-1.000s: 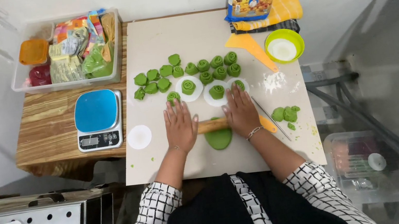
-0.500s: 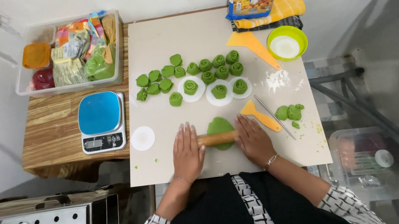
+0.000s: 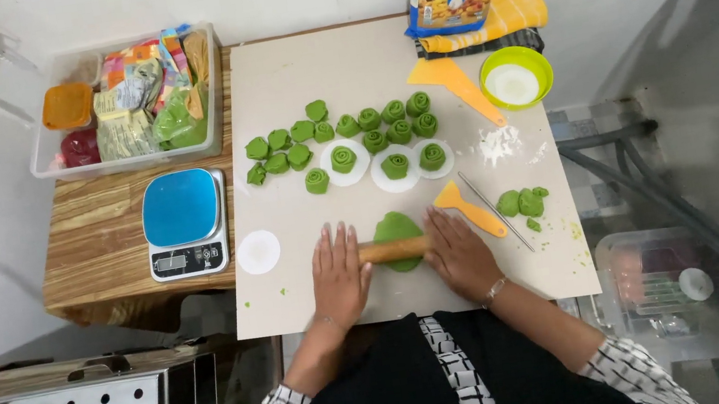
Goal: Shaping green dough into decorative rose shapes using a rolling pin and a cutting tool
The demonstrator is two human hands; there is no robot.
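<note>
Both hands lie palm-down on a wooden rolling pin [image 3: 394, 250], a smooth, pale-brown cylinder lying crosswise on the beige board [image 3: 286, 81] that covers the counter [image 3: 93, 239]. The left hand [image 3: 339, 275] covers the pin's left end, its fingers [image 3: 332, 241] stretched flat and slightly apart, pointing away from the body. The right hand [image 3: 458, 254] covers the other end, fingers likewise flat and extended, pinching nothing. Between the two sets of fingers the bare middle of the pin rests on a flattened piece of green dough [image 3: 397, 229], soft and matte, roughly oval, showing both beyond the pin and just under it toward the body.

Just past the right fingertips lies a small orange plastic scraper [image 3: 470, 207], wedge-shaped, with a thin metal rod [image 3: 494, 209] beside it and a few green dough lumps [image 3: 524, 202] farther right. Beyond the fingertips, well apart, sit rows of spiral-rolled green dough pieces [image 3: 341, 134], some on round white paper discs. Left of the left fingers lies one bare white disc [image 3: 258, 252], then a digital scale [image 3: 183, 221] with a blue glossy platform on the wood-grained counter.
</note>
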